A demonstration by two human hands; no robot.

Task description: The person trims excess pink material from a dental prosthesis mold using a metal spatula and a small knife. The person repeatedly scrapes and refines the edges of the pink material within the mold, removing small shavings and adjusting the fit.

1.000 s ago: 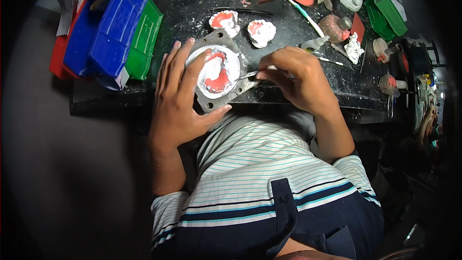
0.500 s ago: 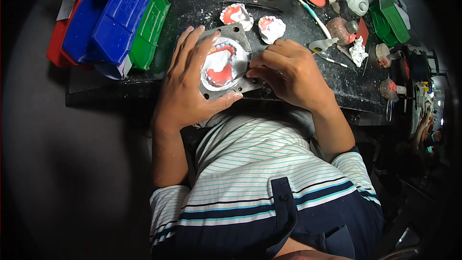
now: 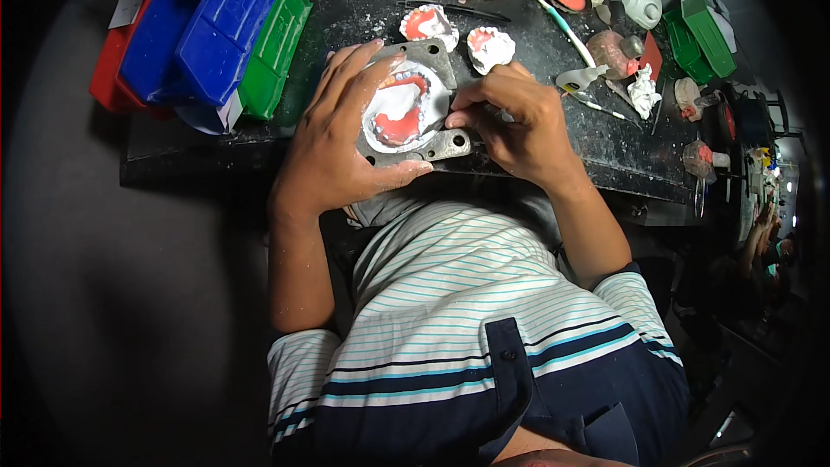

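Note:
My left hand (image 3: 324,134) is wrapped round the left side of a grey metal denture flask (image 3: 450,143), thumb along its near edge and fingers over its far side. White plaster (image 3: 395,105) fills the flask, and in it sits a denture with pink-red wax (image 3: 399,128) and a curved row of teeth. My right hand (image 3: 514,121) is closed in a pinch at the flask's right edge. Whatever its fingertips hold, if anything, is hidden. Just beyond the flask lie two white plaster casts with red wax, a left one (image 3: 442,31) and a right one (image 3: 490,58).
Blue bins (image 3: 229,35), a red one and a green one (image 3: 275,56) stand at the left. To the right lie a toothbrush (image 3: 558,22), a small white bottle (image 3: 581,78), crumpled paper (image 3: 643,93) and a glass burner (image 3: 616,56). A black pen (image 3: 467,11) lies behind the casts.
My right hand has drawn slightly right, uncovering more of the flask's right corner and its hole. The left hand keeps its hold on the flask.

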